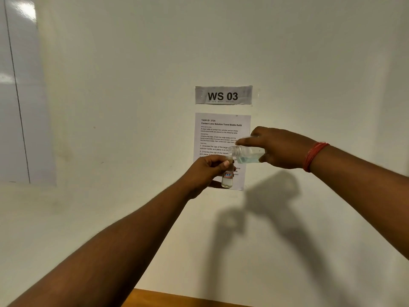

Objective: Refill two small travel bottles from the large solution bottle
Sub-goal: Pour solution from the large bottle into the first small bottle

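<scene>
Holding a small bottle [227,177] up in front of the wall [132,85], my left hand [207,171] has its fingers curled round the top part, and my thumb lies across the front. It stands up straight, has a little red and blue label, and some clear water sits at the bottom. My right hand [278,148] grips the big bottle [247,154] from above, with fingers wrapped round its back end. That one lies tipped on its side, with its open mouth just over the open top of the small one. Pale blue water sits low inside it. A red thread band [315,156] goes round my right wrist. Behind my hands a paper sheet [218,134] with task words is stuck on the wall, and above it a sign [223,95] says WS 03. A strip of brown table [188,299] shows at the bottom.
</scene>
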